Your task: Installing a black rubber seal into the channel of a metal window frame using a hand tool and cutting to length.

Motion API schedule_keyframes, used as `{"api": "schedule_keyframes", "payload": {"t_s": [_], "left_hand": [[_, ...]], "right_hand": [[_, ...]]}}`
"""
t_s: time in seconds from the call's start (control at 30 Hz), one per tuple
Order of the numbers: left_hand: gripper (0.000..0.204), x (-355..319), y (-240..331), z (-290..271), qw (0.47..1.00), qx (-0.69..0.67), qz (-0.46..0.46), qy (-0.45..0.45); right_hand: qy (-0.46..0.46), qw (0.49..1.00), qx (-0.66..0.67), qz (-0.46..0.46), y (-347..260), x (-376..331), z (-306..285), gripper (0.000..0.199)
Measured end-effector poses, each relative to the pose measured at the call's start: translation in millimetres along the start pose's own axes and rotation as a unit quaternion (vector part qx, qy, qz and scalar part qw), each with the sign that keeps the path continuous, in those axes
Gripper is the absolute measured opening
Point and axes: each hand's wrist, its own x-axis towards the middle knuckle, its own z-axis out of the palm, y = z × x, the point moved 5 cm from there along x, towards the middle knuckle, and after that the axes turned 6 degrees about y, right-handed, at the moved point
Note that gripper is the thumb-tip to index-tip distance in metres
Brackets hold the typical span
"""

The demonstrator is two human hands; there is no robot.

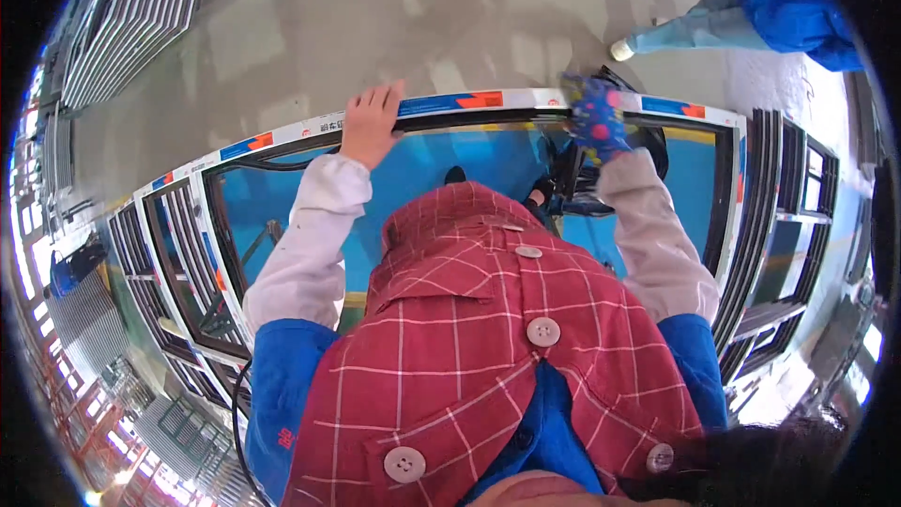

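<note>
Before the person, a white-and-black rectangular frame [469, 101] is extending crosswise. The bare left hand [372, 122] is lying loosely spread over it; the blue-patterned-gloved right hand [598, 120] is blurring, grip unclear. Uneven pressing could be risking a slip.

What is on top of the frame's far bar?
A white covering with blue and orange patches runs along the far bar. The bare left hand and the right hand in spotted blue material overlap it. The surface beneath them is hidden.
</note>
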Motion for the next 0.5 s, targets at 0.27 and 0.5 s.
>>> {"api": "schedule_keyframes", "payload": {"t_s": [0.27,0.5], "left_hand": [[0.043,9,8,43,0.994,-0.095,0.048,0.039],[0.040,5,21,40,0.991,-0.026,0.046,0.125]], "right_hand": [[-0.003,0.991,-0.091,-0.103,-89,31,39,0.055],[0.012,0.985,-0.103,-0.134,-112,41,48,0.048]]}}
